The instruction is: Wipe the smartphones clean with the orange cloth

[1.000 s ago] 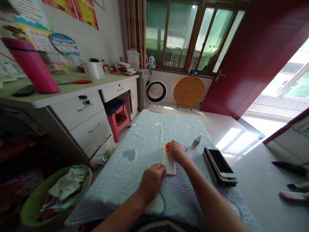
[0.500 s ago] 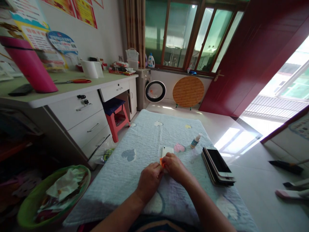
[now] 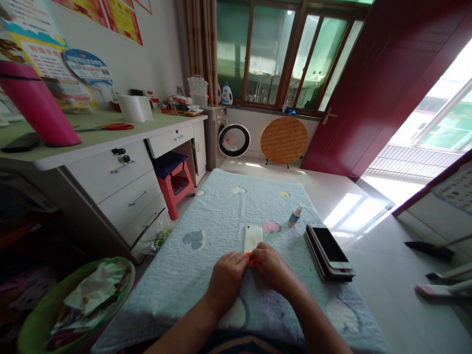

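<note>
A white phone point(image 3: 252, 237) lies on the light blue quilted cover point(image 3: 217, 201), its lower end hidden by my hands. Just over that lower end, a small piece of orange cloth point(image 3: 248, 255) shows between my fingers. My left hand point(image 3: 227, 278) is closed, its fingertips pinching the cloth's left side. From the right, my right hand point(image 3: 268, 265) is curled over the rest of the cloth. Further right stand a small spray bottle point(image 3: 295, 216) and a stack of phones and tablets point(image 3: 329, 254), the top one white-framed with a dark screen.
A green basket point(image 3: 127, 273) with crumpled papers sits at the lower left. Beside the cover's left edge are a plastic bag point(image 3: 155, 238), a red stool point(image 3: 177, 189) and a white desk point(image 3: 125, 189). A broom point(image 3: 429, 250) lies on the floor at right.
My hands have come slightly lower toward me, and more of the white phone shows above them. The orange cloth now sits lower and flatter between my fingers. The whole view has shifted a little.
</note>
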Demonstrator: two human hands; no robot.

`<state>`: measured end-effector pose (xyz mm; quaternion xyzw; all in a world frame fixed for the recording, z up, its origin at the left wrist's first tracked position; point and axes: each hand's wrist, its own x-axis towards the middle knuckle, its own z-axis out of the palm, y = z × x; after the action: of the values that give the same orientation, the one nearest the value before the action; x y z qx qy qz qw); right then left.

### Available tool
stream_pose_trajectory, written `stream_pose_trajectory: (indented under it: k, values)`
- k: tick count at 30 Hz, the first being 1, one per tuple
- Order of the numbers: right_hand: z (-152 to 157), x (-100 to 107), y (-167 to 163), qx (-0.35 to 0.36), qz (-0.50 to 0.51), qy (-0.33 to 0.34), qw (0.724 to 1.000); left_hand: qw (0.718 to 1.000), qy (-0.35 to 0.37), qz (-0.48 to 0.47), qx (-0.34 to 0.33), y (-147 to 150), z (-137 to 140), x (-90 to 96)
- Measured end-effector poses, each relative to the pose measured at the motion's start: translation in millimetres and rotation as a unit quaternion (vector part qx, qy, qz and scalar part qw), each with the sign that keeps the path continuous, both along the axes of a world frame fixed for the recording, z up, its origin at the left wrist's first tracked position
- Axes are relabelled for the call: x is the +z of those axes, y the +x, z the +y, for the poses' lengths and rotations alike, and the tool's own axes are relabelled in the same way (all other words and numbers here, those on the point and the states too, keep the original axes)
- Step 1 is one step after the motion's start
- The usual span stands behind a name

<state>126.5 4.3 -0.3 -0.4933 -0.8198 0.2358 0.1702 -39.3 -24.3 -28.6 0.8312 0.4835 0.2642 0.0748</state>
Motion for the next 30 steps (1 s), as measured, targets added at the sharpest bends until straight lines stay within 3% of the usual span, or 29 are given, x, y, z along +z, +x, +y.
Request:
stream_pose_trajectory:
  k: [14,20,26,30]
  values:
    - [45.4,-26.7,28.5,-0.138,0.04,0.078,0.987,0.999,-0.03,0.033,-0.004,0.1,-2.2,6.2]
    - [44.8,-29.3,32.6,-0.203,0.187,0.146,0.95,0.998,-0.06,0.011,0.007,5.3,-4.3,12.5]
    - [44.6,-32.2,36.2,-0.263,0.288,0.111,0.914,0.988,-0.097,0.06,0.101,30.0,2.7,12.5]
    - [43.9,-35.0,33.5,-0.278,0.307,0.094,0.905,0.978,-0.137,0.102,0.122,41.5,11.0,18.2]
